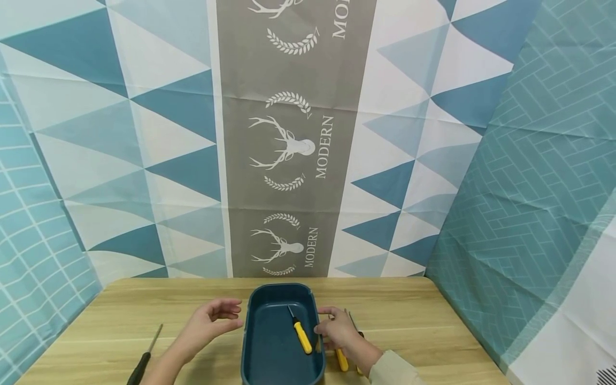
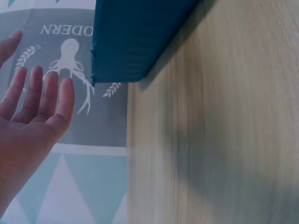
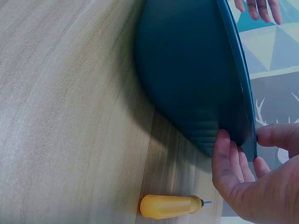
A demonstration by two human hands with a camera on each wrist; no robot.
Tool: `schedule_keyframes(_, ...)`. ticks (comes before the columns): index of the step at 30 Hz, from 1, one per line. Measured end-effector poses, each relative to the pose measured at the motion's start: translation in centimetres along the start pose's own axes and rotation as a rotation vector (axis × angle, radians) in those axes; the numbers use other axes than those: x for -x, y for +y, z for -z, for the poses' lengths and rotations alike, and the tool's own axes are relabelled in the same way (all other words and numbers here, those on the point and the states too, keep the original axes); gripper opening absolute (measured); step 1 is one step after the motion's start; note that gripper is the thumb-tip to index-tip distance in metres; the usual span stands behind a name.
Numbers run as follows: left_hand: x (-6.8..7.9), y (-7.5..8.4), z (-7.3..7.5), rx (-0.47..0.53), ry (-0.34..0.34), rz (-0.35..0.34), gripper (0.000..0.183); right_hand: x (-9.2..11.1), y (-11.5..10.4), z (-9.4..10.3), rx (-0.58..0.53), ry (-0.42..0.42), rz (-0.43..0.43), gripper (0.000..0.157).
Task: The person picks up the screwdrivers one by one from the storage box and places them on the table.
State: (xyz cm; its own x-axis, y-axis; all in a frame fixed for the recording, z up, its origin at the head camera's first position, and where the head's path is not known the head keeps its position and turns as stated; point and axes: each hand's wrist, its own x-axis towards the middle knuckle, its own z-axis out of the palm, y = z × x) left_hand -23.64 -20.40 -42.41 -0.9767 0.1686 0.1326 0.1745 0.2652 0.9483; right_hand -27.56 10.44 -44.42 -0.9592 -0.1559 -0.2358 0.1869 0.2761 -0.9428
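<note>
A deep dark-blue plastic bin (image 1: 281, 369) stands on the wooden table, and a yellow-handled screwdriver (image 1: 302, 336) lies inside it. My right hand (image 1: 339, 331) grips the bin's right rim; in the right wrist view its thumb is at the rim's edge and its fingers (image 3: 224, 158) lie along the outer wall. Left of the bin, my left hand (image 1: 204, 326) is held apart from the wall, fingers loosely bent around nothing. In the left wrist view, that hand (image 2: 37, 112) shows its palm and spread fingers beside the bin (image 2: 135, 42).
Under and beside my right hand lies a yellow-handled screwdriver (image 1: 341, 361), with another slim tool (image 1: 360, 334) next to it. A black-handled screwdriver (image 1: 140, 366) lies at the left by my forearm. Patterned cloth (image 1: 409, 133) hangs behind the wooden table (image 1: 399, 342).
</note>
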Motion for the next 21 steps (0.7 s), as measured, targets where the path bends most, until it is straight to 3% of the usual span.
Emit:
schedule_keyframes(13,-0.9,-0.2,-1.2,0.037,-0.018,-0.036,0.054,-0.1,0.0,0.0,-0.011,-0.015,-0.006,0.05)
schedule_keyframes(21,-1.4,0.1,-2.1,0.037,-0.02,-0.015,0.054,0.0,-0.1,0.0,-0.009,-0.01,-0.015,0.05)
